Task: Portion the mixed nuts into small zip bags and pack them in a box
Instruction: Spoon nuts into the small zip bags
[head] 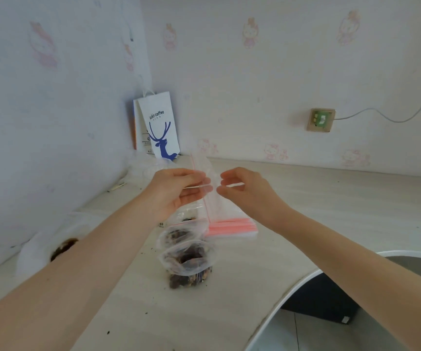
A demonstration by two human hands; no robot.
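One empty zip bag (205,173) is pinched between left hand (176,191) and right hand (250,191), fingers curled. Judged step: opening it. Next, part the seal to take mixed nuts (187,274).

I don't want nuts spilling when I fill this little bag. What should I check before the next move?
1. Grip on the empty zip bag: ok, left hand and right hand both pinch it.
2. Bag mouth opened: cannot tell.
3. Mouth facing up: not ok, the red zip strip runs nearly vertical.
4. Open nut bag upright on the table: ok.
5. Spare zip bag stack nearby: ok.
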